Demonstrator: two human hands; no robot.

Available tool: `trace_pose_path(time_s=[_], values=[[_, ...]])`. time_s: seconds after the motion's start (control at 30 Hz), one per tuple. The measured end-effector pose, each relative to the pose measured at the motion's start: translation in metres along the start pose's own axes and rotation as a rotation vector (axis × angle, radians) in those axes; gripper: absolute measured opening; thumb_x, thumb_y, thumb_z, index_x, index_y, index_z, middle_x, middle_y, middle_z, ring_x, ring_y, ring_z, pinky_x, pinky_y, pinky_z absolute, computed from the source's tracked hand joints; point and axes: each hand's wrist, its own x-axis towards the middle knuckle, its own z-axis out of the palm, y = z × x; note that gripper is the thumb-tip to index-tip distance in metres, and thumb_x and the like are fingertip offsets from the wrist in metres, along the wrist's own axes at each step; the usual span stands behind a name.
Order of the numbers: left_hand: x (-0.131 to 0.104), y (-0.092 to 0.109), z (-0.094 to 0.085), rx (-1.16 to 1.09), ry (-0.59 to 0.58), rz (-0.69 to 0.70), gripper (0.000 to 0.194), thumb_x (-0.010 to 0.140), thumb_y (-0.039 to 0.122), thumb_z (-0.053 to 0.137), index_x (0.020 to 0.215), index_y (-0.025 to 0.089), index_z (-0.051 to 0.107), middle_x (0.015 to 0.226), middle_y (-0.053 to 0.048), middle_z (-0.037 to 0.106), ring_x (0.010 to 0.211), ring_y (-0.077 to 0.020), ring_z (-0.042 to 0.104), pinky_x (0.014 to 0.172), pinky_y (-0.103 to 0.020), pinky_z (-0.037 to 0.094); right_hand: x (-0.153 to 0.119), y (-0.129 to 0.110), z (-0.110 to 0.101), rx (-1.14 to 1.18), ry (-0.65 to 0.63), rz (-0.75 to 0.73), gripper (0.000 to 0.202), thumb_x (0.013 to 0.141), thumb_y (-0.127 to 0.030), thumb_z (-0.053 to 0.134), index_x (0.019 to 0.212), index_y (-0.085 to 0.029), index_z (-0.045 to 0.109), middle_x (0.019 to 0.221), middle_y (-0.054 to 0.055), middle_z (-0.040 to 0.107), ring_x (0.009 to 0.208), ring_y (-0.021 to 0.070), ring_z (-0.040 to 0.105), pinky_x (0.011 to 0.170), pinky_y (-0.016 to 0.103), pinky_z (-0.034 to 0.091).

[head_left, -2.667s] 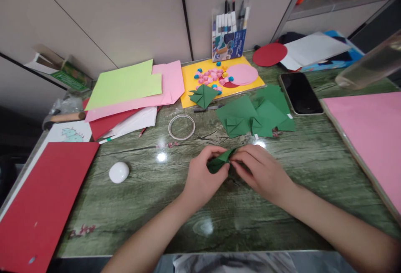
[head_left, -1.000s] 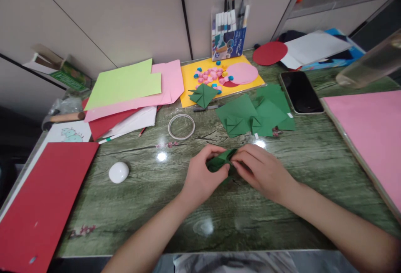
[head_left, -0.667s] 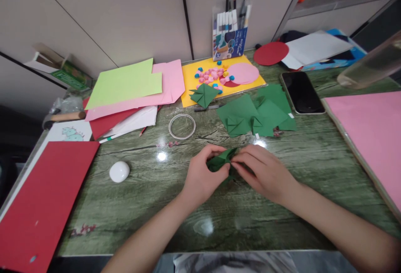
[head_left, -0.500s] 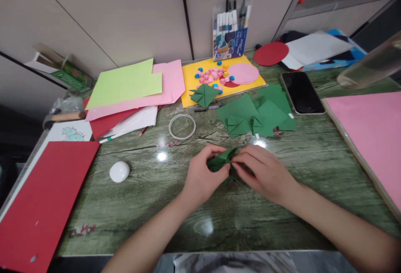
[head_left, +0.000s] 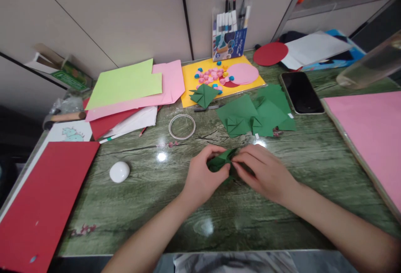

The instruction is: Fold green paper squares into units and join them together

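A piece of folded green paper (head_left: 220, 161) is held up between my two hands, a little above the table. My left hand (head_left: 203, 174) grips its left side, thumb in front and fingers behind. At its right end, the thumb and fingertips of my right hand (head_left: 266, 172) pinch an edge; the exact fold there is hidden by the fingers. Beyond my hands lie several green paper sheets (head_left: 241, 112), some with folded corners. A finished-looking green folded paper shape (head_left: 204, 95) rests on the front edge of a yellow sheet (head_left: 188, 81).
Near my left arm are a white egg-shaped object (head_left: 119, 172) and a red sheet (head_left: 50, 197). A tape ring (head_left: 182, 127) lies ahead. To the right are a phone (head_left: 302, 93) and pink paper (head_left: 369, 135). A marker pack (head_left: 229, 41) leans against the back wall.
Almost nothing differs. Both hands keep the same hold on the green paper, and the view has shifted only very slightly.
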Motion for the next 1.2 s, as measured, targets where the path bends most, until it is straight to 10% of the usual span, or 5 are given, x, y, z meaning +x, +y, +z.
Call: trace_pose_path(time_s=[0.43, 0.7, 0.83, 1.2], values=[[0.008, -0.008, -0.006, -0.196, 0.036, -0.121, 0.019, 0.068, 0.019, 0.062, 0.087, 0.018, 0.058, 0.081, 0.001, 0.062, 0.078, -0.0145, 0.057, 0.072, -0.027, 0.046, 0.006, 0.021, -0.008, -0.020, 0.181, 0.269, 0.008, 0.083, -0.021, 0.052, 0.076, -0.020, 0.054, 0.068, 0.001, 0.057, 0.063, 0.0144, 0.055, 0.059, 0.027, 0.042], [0.008, -0.007, -0.005, -0.671, 0.006, -0.294, 0.024, 0.067, 0.020, 0.067, 0.090, 0.015, 0.060, 0.082, -0.002, 0.066, 0.073, -0.0130, 0.061, 0.067, -0.025, 0.050, -0.001, 0.096, -0.041, -0.316, 0.329, 0.503, 0.023, 0.086, -0.035, 0.047, 0.090, -0.016, 0.059, 0.070, 0.009, 0.066, 0.059, 0.0174, 0.059, 0.052, 0.029, 0.037], [0.008, -0.003, -0.007, -0.691, -0.018, -0.273, 0.025, 0.068, 0.020, 0.067, 0.091, 0.014, 0.061, 0.085, -0.005, 0.069, 0.076, -0.0152, 0.063, 0.068, -0.026, 0.051, -0.005, 0.119, -0.047, -0.484, 0.214, 0.480, 0.028, 0.088, -0.024, 0.041, 0.108, -0.010, 0.055, 0.096, 0.021, 0.064, 0.084, 0.0281, 0.060, 0.062, 0.036, 0.038], [0.009, -0.006, -0.006, -0.678, -0.030, -0.265, 0.027, 0.068, 0.023, 0.069, 0.092, 0.014, 0.062, 0.092, -0.008, 0.069, 0.079, -0.0174, 0.064, 0.071, -0.029, 0.052, 0.002, 0.096, -0.013, -0.426, 0.046, 0.402, 0.028, 0.080, -0.038, 0.055, 0.102, -0.021, 0.061, 0.105, 0.011, 0.057, 0.100, 0.0302, 0.051, 0.080, 0.044, 0.039]])
